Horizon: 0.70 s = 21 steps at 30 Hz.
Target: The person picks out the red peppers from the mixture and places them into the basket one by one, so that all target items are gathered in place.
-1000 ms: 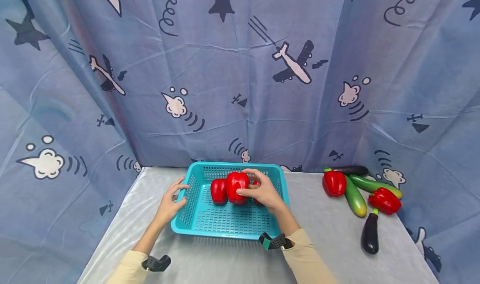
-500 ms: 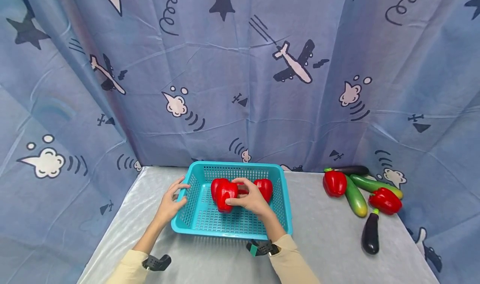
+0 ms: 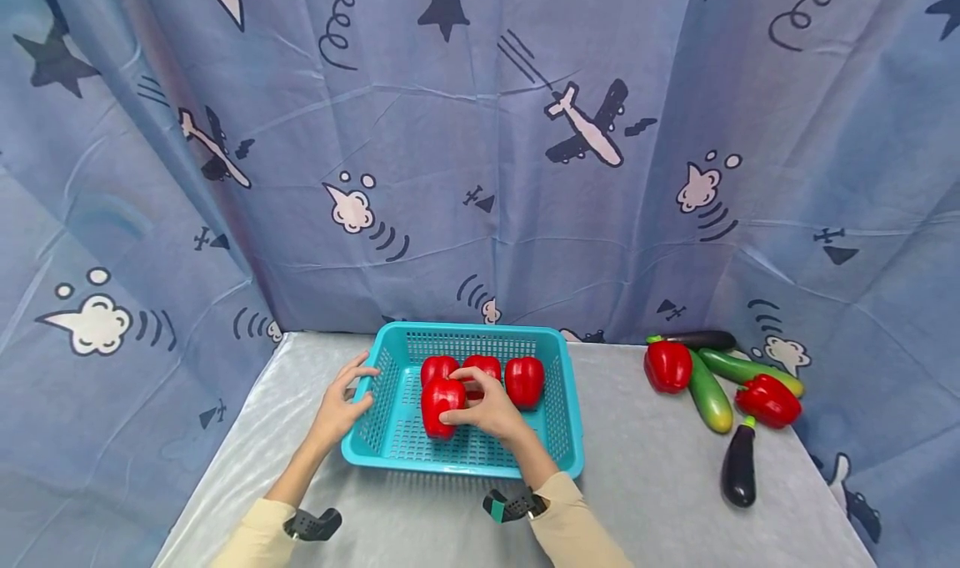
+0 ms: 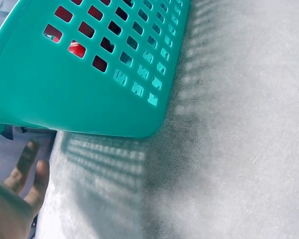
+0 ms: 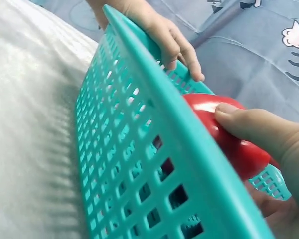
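My right hand holds a red bell pepper between thumb and fingers, in the left half of the turquoise basket. In the right wrist view, the thumb presses on the glossy side of the pepper, behind the basket's rim. Three more red peppers stand in a row behind it: a left pepper, a partly hidden middle pepper and a right pepper. My left hand grips the basket's left rim, with thumb and index finger over the edge; other fingers extend outside it.
On the right of the white-covered table lie two red peppers, one pepper and another pepper, a zucchini, a second zucchini, an eggplant and another eggplant. A patterned blue curtain hangs behind.
My right hand has carried its pepper left and toward the basket's front, uncovering the right and middle peppers. My left hand stays at the rim.
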Tool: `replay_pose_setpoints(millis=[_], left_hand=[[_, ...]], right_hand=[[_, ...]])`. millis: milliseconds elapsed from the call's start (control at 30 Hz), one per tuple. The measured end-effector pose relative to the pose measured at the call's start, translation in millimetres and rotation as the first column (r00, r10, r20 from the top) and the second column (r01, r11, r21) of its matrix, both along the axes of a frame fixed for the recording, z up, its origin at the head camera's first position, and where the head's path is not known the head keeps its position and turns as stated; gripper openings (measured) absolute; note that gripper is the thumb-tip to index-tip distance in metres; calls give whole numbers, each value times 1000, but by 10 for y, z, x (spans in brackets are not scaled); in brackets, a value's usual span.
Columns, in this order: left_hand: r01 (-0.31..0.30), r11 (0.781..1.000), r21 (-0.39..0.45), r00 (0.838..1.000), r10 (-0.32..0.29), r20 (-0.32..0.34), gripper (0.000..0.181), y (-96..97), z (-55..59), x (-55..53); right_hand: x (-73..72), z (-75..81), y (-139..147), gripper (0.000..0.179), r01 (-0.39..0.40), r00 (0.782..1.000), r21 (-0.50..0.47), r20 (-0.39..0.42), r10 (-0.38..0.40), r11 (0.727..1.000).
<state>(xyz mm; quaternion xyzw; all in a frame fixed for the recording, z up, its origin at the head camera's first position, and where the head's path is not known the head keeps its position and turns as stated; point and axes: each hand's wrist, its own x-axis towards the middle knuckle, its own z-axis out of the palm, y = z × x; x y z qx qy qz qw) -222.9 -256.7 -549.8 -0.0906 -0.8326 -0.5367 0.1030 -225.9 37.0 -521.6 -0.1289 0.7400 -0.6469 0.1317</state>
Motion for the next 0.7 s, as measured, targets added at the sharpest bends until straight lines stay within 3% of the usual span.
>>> replay_pose_setpoints(millis=[100, 400, 633, 700], left_hand=[[2, 1000, 1, 1000, -2, -1, 41, 2, 5, -2], [-2, 1000, 0, 1000, 2, 5, 41, 8, 13, -3], [-4, 1000, 7, 1000, 4, -2, 36, 154, 386, 176], [-4, 1000, 2, 1000, 4, -5, 36, 156, 399, 185]], right_hand=[[1, -11, -6, 62, 5, 1000, 23, -3, -5, 1000], [7, -70, -42, 59, -82, 995, 98, -45, 87, 992], [21, -98, -96, 55, -90, 996, 158, -12, 93, 983], [24, -110, -107, 54, -93, 995, 161, -4, 95, 983]])
